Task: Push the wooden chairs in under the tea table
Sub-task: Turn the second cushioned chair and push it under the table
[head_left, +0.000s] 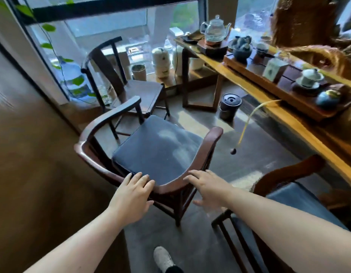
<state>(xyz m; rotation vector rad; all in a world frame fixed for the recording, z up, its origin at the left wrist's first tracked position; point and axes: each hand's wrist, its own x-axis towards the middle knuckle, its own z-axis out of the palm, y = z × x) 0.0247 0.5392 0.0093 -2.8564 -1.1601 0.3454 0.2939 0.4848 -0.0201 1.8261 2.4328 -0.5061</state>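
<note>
Beside tea table [300, 123], both hands, left [131, 196] and right [208, 186], spread flat, seemingly touching chair backrest [166, 187].

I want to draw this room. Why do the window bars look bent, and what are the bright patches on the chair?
In the head view, the wide-angle lens bows the window frame near the edges; daylight through the glass leaves pale patches on the blue cushion and floor; the right hand looks slightly motion-blurred, and the left hand sharper.

You're standing in a tea room: a long wooden desk [300, 125] carries a glass teapot [215, 28], a tea tray [273, 89] and lidded cups [309, 78], with round-backed wooden chairs [151, 150] beside it.
</note>
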